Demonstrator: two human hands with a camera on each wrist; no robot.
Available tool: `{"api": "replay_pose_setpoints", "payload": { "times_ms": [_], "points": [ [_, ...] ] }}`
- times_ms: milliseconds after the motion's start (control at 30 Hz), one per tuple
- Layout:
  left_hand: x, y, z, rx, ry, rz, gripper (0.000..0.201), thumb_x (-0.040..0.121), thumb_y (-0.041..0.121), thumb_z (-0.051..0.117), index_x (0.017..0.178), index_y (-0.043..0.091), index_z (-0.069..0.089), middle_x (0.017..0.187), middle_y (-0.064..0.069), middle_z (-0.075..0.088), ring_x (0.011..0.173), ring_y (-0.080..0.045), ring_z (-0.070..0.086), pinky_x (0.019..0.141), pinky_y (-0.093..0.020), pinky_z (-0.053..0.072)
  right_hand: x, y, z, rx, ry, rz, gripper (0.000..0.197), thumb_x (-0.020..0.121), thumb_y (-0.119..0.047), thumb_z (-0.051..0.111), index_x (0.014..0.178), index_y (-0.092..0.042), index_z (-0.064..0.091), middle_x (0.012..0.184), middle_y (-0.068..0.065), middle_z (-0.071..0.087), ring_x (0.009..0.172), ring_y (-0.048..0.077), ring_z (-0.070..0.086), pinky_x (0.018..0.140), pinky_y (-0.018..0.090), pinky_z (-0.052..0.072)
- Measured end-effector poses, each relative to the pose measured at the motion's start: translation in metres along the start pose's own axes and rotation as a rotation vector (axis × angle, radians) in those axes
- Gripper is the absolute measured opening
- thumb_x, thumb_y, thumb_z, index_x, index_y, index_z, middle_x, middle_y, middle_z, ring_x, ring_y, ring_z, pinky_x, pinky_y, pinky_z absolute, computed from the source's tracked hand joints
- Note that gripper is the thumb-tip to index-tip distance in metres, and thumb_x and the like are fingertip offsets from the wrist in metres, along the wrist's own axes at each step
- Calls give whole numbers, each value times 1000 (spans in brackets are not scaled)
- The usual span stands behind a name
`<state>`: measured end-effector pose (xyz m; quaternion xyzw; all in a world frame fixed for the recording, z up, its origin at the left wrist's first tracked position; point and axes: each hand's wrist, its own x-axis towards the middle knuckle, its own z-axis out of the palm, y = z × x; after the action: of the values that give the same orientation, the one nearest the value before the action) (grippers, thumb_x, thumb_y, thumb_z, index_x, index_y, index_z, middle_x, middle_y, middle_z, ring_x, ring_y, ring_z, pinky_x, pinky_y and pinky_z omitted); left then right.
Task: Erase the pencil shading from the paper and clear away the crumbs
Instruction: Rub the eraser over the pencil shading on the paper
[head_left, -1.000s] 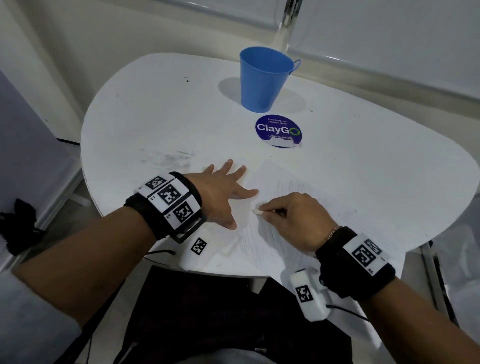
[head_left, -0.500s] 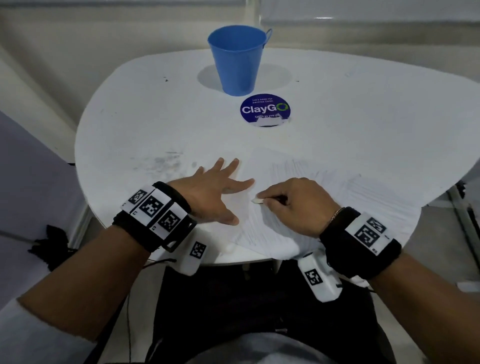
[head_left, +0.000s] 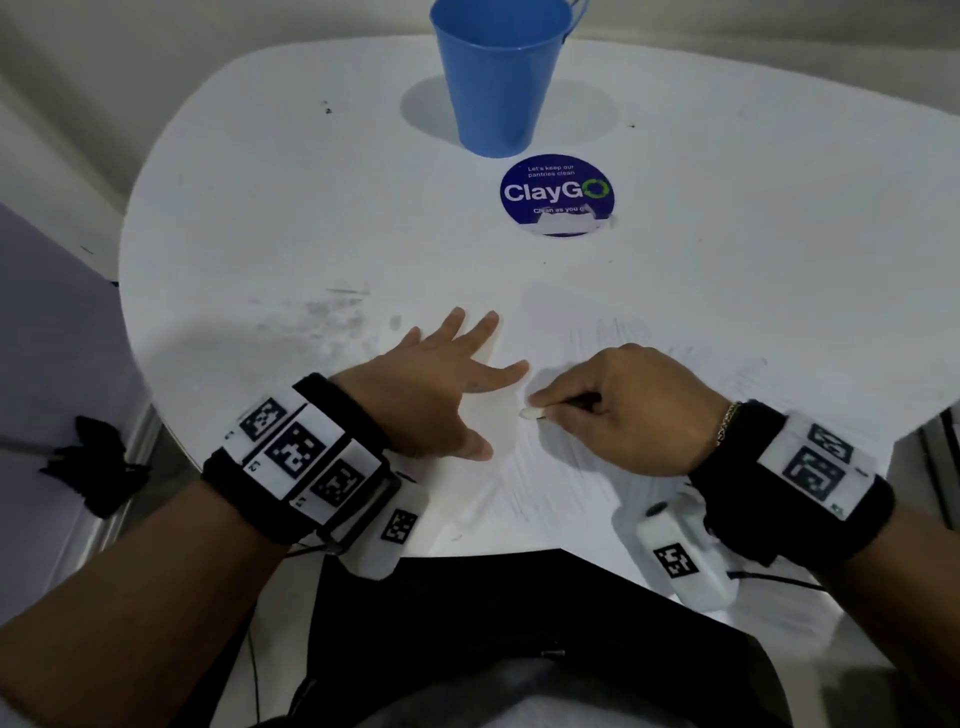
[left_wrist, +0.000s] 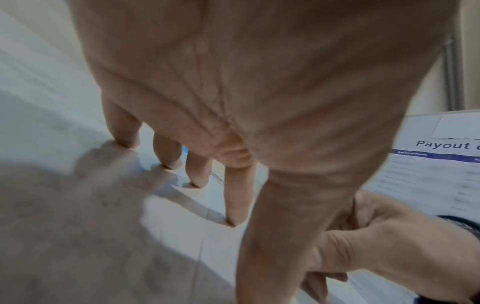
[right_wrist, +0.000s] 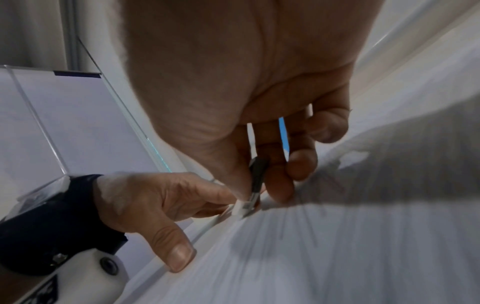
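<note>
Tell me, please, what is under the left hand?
The left hand lies with spread fingers on the left edge of the paper, which rests on the white table. Whether shading lies under the palm is hidden.

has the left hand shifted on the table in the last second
No. The camera tilted, but the left hand lies spread flat as before, fingertips beside the grey smudges on the table, at the left edge of the paper.
</note>
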<state>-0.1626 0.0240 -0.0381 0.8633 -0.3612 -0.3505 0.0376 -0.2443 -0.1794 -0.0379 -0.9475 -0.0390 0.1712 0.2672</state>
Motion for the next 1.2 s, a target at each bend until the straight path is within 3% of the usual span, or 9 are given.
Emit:
{"api": "replay_pose_setpoints", "payload": {
  "times_ms": [100, 233, 367, 467, 567, 700, 867, 967, 1200],
  "points": [
    [2, 1, -3, 4, -14, -9, 89, 92, 48, 68, 156, 52, 7, 164, 10, -28, 150, -16, -28, 122, -45, -10, 3, 1, 1, -6, 1, 9, 24, 95, -30, 60, 113, -41, 72, 110, -23, 71, 98, 0, 65, 87, 24, 51],
    [0, 4, -5, 2, -25, -16, 88, 92, 46, 68, 156, 51, 7, 164, 10, -28, 150, -18, -29, 122, -45, -10, -2, 0, 6, 19, 45, 43, 22, 95, -31, 60, 111, -41, 72, 100, -19, 74, 86, 3, 66, 83, 30, 53],
    [-1, 4, -7, -5, -31, -19, 88, 93, 44, 67, 156, 51, 6, 163, 10, -29, 150, -17, -30, 121, -45, -12, -5, -3, 11, 65, 147, 40, 22, 96, -34, 59, 113, -36, 73, 107, -16, 73, 96, 8, 68, 87, 33, 54],
    [-1, 5, -8, 1, -39, -35, 88, 93, 43, 68, 155, 53, 6, 163, 12, -30, 149, -16, -30, 121, -44, -12, -10, -11, 15, -33, 71, -16, 22, 96, -33, 58, 113, -37, 73, 99, -15, 75, 84, 12, 67, 79, 34, 54],
    [-4, 9, -9, -2, -31, -52, 87, 94, 41, 67, 154, 56, 6, 162, 15, -29, 149, -13, -29, 122, -41, -10, -6, -11, 9, -52, 108, -17, 21, 97, -36, 59, 112, -39, 73, 105, -16, 74, 87, 12, 68, 77, 27, 52],
    [-8, 12, -9, 19, -24, -79, 84, 96, 41, 64, 154, 57, 4, 162, 17, -28, 150, -13, -27, 122, -41, -8, 2, -6, 9, -37, 179, 36, 21, 97, -33, 59, 111, -39, 74, 98, -18, 74, 75, 4, 59, 70, 21, 40],
    [-9, 10, -5, -10, -7, -75, 84, 95, 41, 65, 154, 57, 7, 163, 17, -26, 150, -12, -26, 122, -41, -8, -3, -7, 16, -63, 165, 37, 23, 97, -35, 58, 114, -38, 73, 107, -17, 73, 89, 9, 67, 79, 26, 50],
    [-11, 13, -6, -15, -4, -63, 85, 95, 40, 65, 155, 56, 7, 163, 16, -26, 150, -13, -26, 122, -41, -8, -3, -6, 14, -47, 156, 26, 22, 97, -34, 59, 113, -37, 73, 105, -15, 74, 90, 10, 68, 81, 29, 53],
    [-12, 6, 1, -57, 31, -40, 83, 94, 42, 67, 155, 53, 13, 165, 13, -24, 150, -12, -26, 122, -38, -11, -11, 7, 14, 77, 106, -19, 21, 95, -33, 63, 113, -36, 73, 117, -19, 69, 107, 0, 64, 95, 28, 52]
  ]
}}
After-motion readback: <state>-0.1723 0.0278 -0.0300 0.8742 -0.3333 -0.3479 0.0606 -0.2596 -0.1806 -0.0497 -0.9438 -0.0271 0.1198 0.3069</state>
